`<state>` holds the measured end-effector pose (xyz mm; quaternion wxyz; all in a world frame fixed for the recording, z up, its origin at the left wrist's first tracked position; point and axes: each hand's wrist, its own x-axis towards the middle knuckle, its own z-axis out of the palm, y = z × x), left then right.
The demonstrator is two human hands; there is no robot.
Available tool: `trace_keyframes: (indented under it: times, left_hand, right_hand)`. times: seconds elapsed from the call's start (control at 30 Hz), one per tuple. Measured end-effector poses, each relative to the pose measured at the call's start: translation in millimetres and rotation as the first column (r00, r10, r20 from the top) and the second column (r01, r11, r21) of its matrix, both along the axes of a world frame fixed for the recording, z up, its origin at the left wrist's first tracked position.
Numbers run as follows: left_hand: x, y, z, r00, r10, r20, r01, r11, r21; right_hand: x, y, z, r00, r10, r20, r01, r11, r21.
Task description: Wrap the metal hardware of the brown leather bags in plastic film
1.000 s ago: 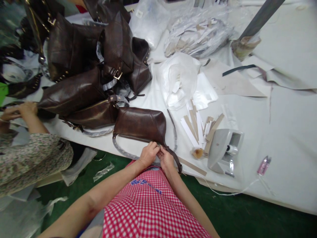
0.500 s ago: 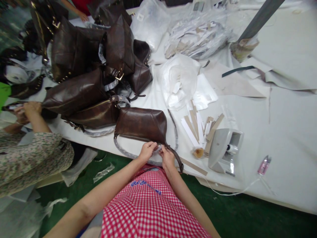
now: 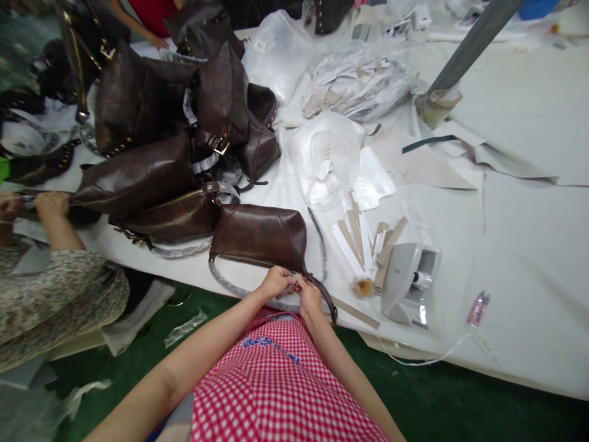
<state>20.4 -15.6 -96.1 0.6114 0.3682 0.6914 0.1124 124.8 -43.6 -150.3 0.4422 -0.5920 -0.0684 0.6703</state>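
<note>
A dark brown leather handbag (image 3: 260, 236) lies on the table edge in front of me. Its handle (image 3: 230, 283), wrapped in clear plastic film, loops toward my body. My left hand (image 3: 277, 282) pinches the clear plastic film at the near side of the bag. Close beside it, my right hand (image 3: 309, 296) has its fingers closed on the same film, almost touching the left fingertips. A bare brown strap (image 3: 327, 298) curves past the right hand on its outer side. My fingers partly hide the film between them.
Several brown bags (image 3: 138, 178) are piled at left, near a co-worker's hand (image 3: 53, 209). A grey tape dispenser (image 3: 407, 285), cardboard strips (image 3: 356, 236), pink-handled snips (image 3: 478, 309) and plastic bags (image 3: 329, 159) lie to the right. A grey pole (image 3: 473, 49) rises at the back.
My hands stay at the bag, with small finger movements on the film. The view has shifted slightly. At far left, the co-worker's hands have moved further left.
</note>
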Motion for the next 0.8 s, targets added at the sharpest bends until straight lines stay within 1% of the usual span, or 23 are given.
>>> trace_keyframes:
  times: [0.13, 0.2, 0.27, 0.3, 0.37, 0.4, 0.43, 0.47, 0.5, 0.53, 0.57, 0.6, 0.63, 0.67, 0.7, 0.73, 0.8]
  left_hand:
    - [5.9, 3.4, -1.0, 0.993, -0.023, -0.117, 0.029, 0.998, 0.049]
    - [6.5, 5.8, -0.5, 0.984, -0.031, -0.175, 0.047, 0.995, 0.087]
    - [5.3, 7.8, 1.9, 0.976, -0.045, -0.212, 0.071, 0.991, 0.116]
    - [4.3, 8.4, 3.7, 0.974, -0.055, -0.219, 0.083, 0.989, 0.123]
    - [2.2, 9.5, 7.0, 0.975, -0.08, -0.208, 0.106, 0.987, 0.119]
    - [1.4, 10.2, 7.9, 0.977, -0.094, -0.193, 0.116, 0.987, 0.109]
    - [0.8, 11.1, 7.9, 0.979, -0.109, -0.174, 0.127, 0.987, 0.095]
    - [0.7, 12.2, 7.1, 0.981, -0.122, -0.153, 0.136, 0.988, 0.08]
    - [1.2, 13.4, 5.6, 0.982, -0.134, -0.132, 0.143, 0.988, 0.065]
    - [2.2, 14.4, 3.9, 0.984, -0.141, -0.113, 0.147, 0.988, 0.048]
    - [3.5, 15.1, 2.3, 0.985, -0.145, -0.098, 0.149, 0.988, 0.032]
    - [5.0, 15.5, 1.1, 0.986, -0.146, -0.086, 0.148, 0.989, 0.018]
    - [6.4, 15.5, 0.6, 0.986, -0.146, -0.079, 0.147, 0.989, 0.006]
    - [7.5, 15.4, 0.6, 0.986, -0.146, -0.078, 0.146, 0.989, 0.0]
    - [8.0, 15.3, 1.0, 0.986, -0.148, -0.082, 0.148, 0.989, 0.0]
    - [8.0, 15.3, 1.7, 0.984, -0.152, -0.092, 0.153, 0.988, 0.007]
    - [6.6, 16.5, 2.7, 0.978, -0.166, -0.125, 0.173, 0.984, 0.042]
  right_hand:
    - [-1.7, 2.4, 3.0, 0.999, -0.013, -0.034, 0.012, 1.0, -0.011]
    - [-3.3, 2.8, 10.8, 0.998, -0.01, -0.07, 0.009, 1.0, -0.011]
    - [0.5, 0.4, 25.6, 0.993, 0.017, -0.115, -0.017, 1.0, 0.0]
    - [6.4, -2.0, 35.6, 0.988, 0.057, -0.144, -0.057, 0.998, 0.005]
    - [29.3, -8.3, 58.1, 0.961, 0.199, -0.193, -0.199, 0.98, 0.018]
    - [46.9, -11.7, 69.6, 0.938, 0.286, -0.197, -0.285, 0.958, 0.031]
    - [68.5, -14.7, 80.4, 0.928, 0.341, -0.154, -0.338, 0.94, 0.047]
    - [93.7, -17.1, 90.1, 0.936, 0.347, -0.055, -0.344, 0.937, 0.066]
    - [121.4, -18.5, 98.2, 0.952, 0.284, 0.112, -0.294, 0.952, 0.089]
    - [150.6, -18.8, 104.6, 0.931, 0.169, 0.324, -0.211, 0.972, 0.099]
    - [179.6, -17.7, 108.9, 0.845, 0.053, 0.532, -0.127, 0.987, 0.102]
    - [206.7, -15.3, 110.9, 0.721, -0.022, 0.693, -0.06, 0.994, 0.094]
    - [230.4, -11.5, 110.8, 0.618, -0.038, 0.785, -0.013, 0.998, 0.059]
    - [249.5, -6.8, 108.8, 0.589, 0.014, 0.808, -0.015, 1.0, -0.007]
    - [263.4, -1.4, 105.5, 0.589, 0.053, 0.806, -0.018, 0.998, -0.052]
    - [272.1, 4.0, 101.5, 0.607, 0.096, 0.789, -0.029, 0.995, -0.099]
    - [277.2, 13.3, 94.4, 0.665, 0.166, 0.728, -0.056, 0.983, -0.173]
